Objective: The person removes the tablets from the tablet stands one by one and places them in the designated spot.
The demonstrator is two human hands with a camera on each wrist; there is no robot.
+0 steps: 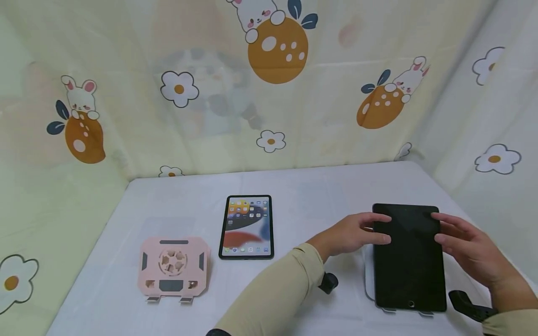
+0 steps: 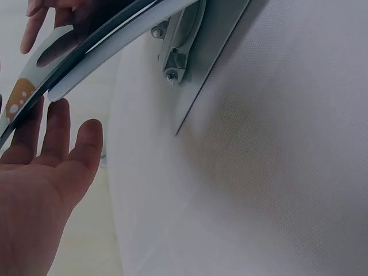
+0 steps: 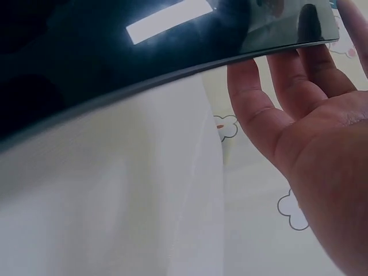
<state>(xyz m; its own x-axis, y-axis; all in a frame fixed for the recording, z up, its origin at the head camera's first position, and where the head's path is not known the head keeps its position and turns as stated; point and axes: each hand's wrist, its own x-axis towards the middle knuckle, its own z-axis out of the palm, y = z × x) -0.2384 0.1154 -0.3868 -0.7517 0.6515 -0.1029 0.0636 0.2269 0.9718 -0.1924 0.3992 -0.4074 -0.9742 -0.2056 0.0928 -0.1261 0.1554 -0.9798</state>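
A black tablet with a dark screen leans on a silver-grey stand at the table's right side. Mostly hidden behind the tablet, the stand shows its left edge and two small lower lips. My left hand holds the tablet's upper left edge, with some fingers passing behind it in the left wrist view. At the upper right edge, my right hand holds the tablet too. In the right wrist view several fingertips go behind that edge, and the glass reflects a bright patch.
A smaller tablet with its screen lit lies near the table's middle. Left of it stands a pink stand with grey pads and two metal lips. A patterned curtain hangs behind the white table and along its sides.
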